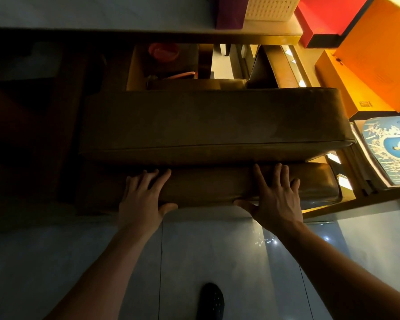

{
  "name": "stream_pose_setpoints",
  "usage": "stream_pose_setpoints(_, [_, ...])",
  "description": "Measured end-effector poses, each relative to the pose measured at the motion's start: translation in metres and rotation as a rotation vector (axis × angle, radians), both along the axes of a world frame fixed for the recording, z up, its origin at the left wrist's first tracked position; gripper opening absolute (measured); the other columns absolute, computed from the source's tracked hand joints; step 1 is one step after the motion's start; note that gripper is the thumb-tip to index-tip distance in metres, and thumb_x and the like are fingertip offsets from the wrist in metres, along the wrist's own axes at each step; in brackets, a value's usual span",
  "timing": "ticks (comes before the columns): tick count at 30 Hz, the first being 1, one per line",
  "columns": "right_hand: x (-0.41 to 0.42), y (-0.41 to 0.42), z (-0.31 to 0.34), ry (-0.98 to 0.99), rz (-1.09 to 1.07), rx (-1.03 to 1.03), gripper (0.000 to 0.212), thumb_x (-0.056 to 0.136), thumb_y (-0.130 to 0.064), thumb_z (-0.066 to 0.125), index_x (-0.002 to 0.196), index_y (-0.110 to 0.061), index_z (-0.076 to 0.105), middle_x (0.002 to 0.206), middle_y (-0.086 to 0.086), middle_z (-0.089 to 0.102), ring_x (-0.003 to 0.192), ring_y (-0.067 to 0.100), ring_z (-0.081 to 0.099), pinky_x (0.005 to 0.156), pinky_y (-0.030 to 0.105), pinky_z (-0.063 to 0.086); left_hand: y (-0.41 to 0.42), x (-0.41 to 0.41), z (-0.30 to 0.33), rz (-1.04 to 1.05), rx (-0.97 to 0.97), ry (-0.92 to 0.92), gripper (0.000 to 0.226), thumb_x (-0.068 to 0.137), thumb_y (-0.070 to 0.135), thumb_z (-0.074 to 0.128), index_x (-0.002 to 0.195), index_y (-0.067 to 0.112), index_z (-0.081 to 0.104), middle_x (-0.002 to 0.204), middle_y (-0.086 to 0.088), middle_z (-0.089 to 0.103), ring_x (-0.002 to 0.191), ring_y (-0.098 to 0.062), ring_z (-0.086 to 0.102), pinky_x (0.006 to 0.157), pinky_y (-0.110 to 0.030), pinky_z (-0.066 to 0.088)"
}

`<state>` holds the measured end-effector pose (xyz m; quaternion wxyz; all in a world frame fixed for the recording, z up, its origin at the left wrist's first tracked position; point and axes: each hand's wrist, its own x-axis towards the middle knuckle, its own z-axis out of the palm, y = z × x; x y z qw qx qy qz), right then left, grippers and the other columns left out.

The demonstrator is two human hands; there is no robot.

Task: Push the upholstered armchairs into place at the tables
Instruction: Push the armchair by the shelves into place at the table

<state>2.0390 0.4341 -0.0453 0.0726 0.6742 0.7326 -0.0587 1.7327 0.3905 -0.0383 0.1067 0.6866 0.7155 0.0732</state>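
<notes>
A brown upholstered armchair (208,121) fills the middle of the view, seen from above and behind. Its padded backrest top (206,188) runs left to right just in front of me. My left hand (142,199) lies on the left part of the backrest, fingers straight on top and thumb down the near side. My right hand (274,199) rests the same way on the right part. Beyond the seat cushion a table edge (148,34) crosses the top of the view.
Orange boxes (379,54), a red box (328,17) and a blue printed box (388,148) sit on lit shelving at the right. A red ashtray (164,51) lies under the table's far side. Dark furniture stands left. Pale tiled floor (79,262) and my shoe (210,301) are below.
</notes>
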Motion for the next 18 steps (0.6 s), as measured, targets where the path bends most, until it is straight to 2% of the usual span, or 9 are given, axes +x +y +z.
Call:
stream_pose_setpoints(5, [-0.003, -0.002, 0.005, -0.002, -0.017, -0.019, 0.109, 0.073, -0.093, 0.028, 0.157, -0.032, -0.007, 0.163, 0.026, -0.004, 0.15, 0.047, -0.005, 0.118, 0.067, 0.014, 0.001, 0.002, 0.001, 0.001, -0.019, 0.009, 0.085, 0.079, 0.058, 0.07, 0.151, 0.034, 0.031, 0.149, -0.001, 0.039, 0.135, -0.029, 0.026, 0.111, -0.056, 0.032])
stream_pose_setpoints(10, [-0.006, -0.005, 0.015, 0.018, -0.035, -0.069, 0.109, 0.076, -0.09, 0.033, 0.156, -0.032, -0.014, 0.163, 0.024, -0.015, 0.149, 0.045, -0.015, 0.119, 0.066, 0.008, 0.003, 0.003, 0.006, 0.001, -0.101, 0.064, 0.09, 0.081, 0.066, 0.061, 0.154, 0.038, 0.016, 0.156, 0.002, 0.027, 0.141, -0.027, 0.018, 0.118, -0.051, 0.02])
stream_pose_setpoints(14, [-0.004, -0.004, 0.023, 0.051, -0.031, -0.115, 0.109, 0.078, -0.088, 0.038, 0.155, -0.033, -0.016, 0.162, 0.022, -0.02, 0.149, 0.043, -0.018, 0.12, 0.065, 0.006, 0.003, 0.007, 0.014, 0.037, -0.187, 0.053, 0.095, 0.08, 0.07, 0.059, 0.154, 0.041, 0.006, 0.16, 0.005, 0.015, 0.145, -0.025, 0.009, 0.118, -0.049, 0.023])
stream_pose_setpoints(18, [0.001, 0.001, 0.032, 0.063, -0.007, -0.178, 0.105, 0.081, -0.082, 0.043, 0.155, -0.034, -0.014, 0.163, 0.02, -0.018, 0.15, 0.042, -0.016, 0.121, 0.062, 0.012, 0.004, 0.012, 0.026, 0.068, -0.304, 0.0, 0.098, 0.079, 0.074, 0.057, 0.154, 0.042, 0.003, 0.163, 0.007, 0.002, 0.149, -0.024, 0.0, 0.113, -0.05, 0.027])
